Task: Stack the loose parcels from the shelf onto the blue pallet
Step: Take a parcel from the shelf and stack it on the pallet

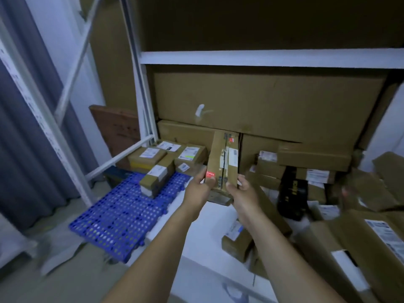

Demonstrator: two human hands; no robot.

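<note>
Now one long parcel [219, 154] held upright between two hands, left hand [200, 189] and right hand [242, 193], fingers curled round its lower sides, just right of blue pallet [113, 219] carrying about five parcels [156, 178].

Nothing legible, red sticker [210, 174] on the tall parcel [223, 154] blurred, yellow lettering [294, 185] on black bag [290, 202] right of it unreadable, shipping labels [149, 153] left of it smeared.

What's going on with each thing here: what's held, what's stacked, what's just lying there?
Long parcel, held in the air by its near end.
Left hand, grips the parcel's left edge.
Right hand, grips the parcel's right edge.
Blue pallet, flat on the floor, partly loaded.
Small parcels, piled at the pallet's far end.
Black package, lying among loose parcels, untouched.
</note>
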